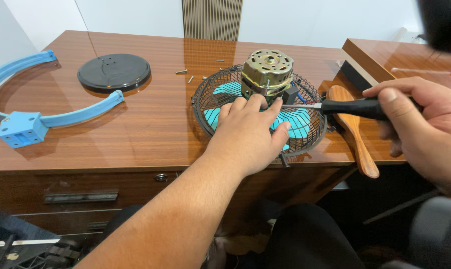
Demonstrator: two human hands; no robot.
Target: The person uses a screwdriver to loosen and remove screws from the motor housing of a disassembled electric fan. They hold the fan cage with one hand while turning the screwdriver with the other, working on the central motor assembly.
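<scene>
Two hands busy: your left hand (pixel 250 130) spread flat on black wire fan cage (pixel 205 107) with teal blades, table centre; right hand (pixel 424 124), at 3 o'clock, fist-wrapped around black-handled screwdriver (pixel 352 107), tip at brass-coloured metal motor (pixel 267 72). Motor likely heavy, cage springy; brace rim.

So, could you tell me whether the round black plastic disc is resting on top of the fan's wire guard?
No, the round black plastic disc lies flat on the wooden desk, well apart from the black wire guard.
</scene>
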